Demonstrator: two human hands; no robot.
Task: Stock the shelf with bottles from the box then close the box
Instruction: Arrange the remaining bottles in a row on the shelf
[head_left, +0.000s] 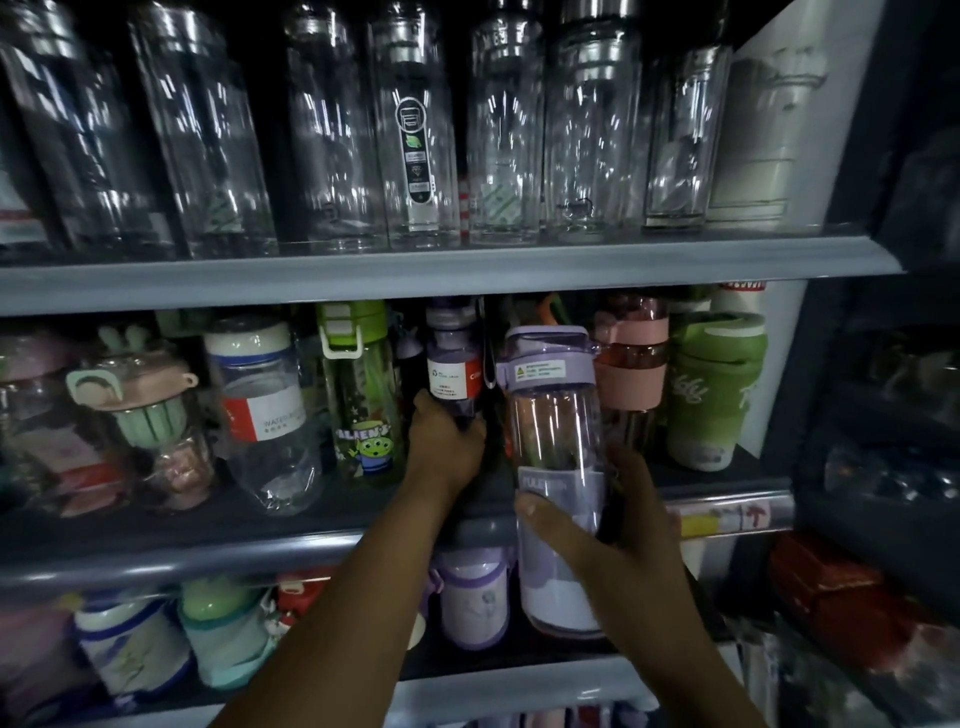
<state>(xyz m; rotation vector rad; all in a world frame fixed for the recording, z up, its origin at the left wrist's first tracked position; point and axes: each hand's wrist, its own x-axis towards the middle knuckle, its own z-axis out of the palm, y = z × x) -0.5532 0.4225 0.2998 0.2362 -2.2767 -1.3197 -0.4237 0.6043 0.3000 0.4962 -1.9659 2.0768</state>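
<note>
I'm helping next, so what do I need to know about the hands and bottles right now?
Left hand grips the dark purple bottle on the middle shelf.
Right hand holds the lilac-lidded bottle in front of that shelf, not set down.
Done: many bottles stand shelved.
Left: probably seat the lilac bottle beside the purple one, then close the box, which is out of view.
</note>
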